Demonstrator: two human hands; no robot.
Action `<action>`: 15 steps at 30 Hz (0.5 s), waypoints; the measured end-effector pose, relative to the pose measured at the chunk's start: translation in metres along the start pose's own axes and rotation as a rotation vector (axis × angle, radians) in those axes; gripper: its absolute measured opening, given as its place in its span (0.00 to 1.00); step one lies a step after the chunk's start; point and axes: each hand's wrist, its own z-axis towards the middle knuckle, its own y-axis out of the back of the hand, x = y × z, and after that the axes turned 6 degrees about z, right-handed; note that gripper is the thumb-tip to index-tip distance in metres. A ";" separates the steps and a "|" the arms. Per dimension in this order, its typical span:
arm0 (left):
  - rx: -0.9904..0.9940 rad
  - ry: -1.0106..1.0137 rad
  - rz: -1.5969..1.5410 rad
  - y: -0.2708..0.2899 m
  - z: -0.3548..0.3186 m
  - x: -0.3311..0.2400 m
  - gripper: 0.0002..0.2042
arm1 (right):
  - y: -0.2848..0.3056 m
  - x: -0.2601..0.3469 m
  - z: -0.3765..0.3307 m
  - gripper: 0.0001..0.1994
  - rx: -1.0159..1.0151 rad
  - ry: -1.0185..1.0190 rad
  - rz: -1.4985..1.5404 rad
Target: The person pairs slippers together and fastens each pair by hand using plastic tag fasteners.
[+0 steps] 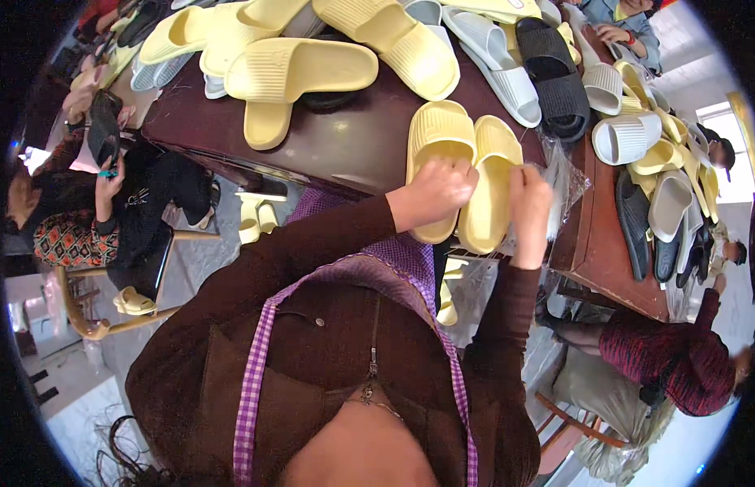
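Two yellow slide slippers lie side by side at the table's near edge, their ribbed straps pointing away from me. My left hand (438, 193) is closed over the left slipper (440, 128), its knuckles up and its fingertips at the gap between the pair. At the outer edge of the right slipper (489, 199) my right hand (530, 203) is closed, thumb and fingers pinching its side. What lies under the curled fingers is hidden.
More yellow slippers (300, 69) are heaped on the dark red table (345, 150). Grey slippers (507, 81) and black slippers (552, 77) lie at the right, by clear plastic wrap (565, 183). A seated person (109, 187) at the left holds a black slipper; others work around.
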 end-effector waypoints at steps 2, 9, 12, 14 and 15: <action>-0.009 -0.002 0.006 -0.001 -0.002 0.002 0.06 | 0.010 -0.005 0.015 0.13 -0.041 0.011 0.007; -0.127 0.017 0.005 0.003 0.000 0.014 0.04 | -0.018 -0.076 0.088 0.18 0.109 -0.056 -0.292; -0.121 0.020 0.036 0.001 -0.002 0.016 0.04 | -0.026 -0.078 0.103 0.17 0.149 -0.045 -0.170; -0.120 0.022 0.053 0.002 -0.004 0.018 0.04 | -0.029 -0.078 0.108 0.16 0.169 -0.038 -0.111; -0.149 0.016 0.052 0.003 -0.006 0.019 0.04 | -0.030 -0.079 0.107 0.15 0.168 -0.039 -0.079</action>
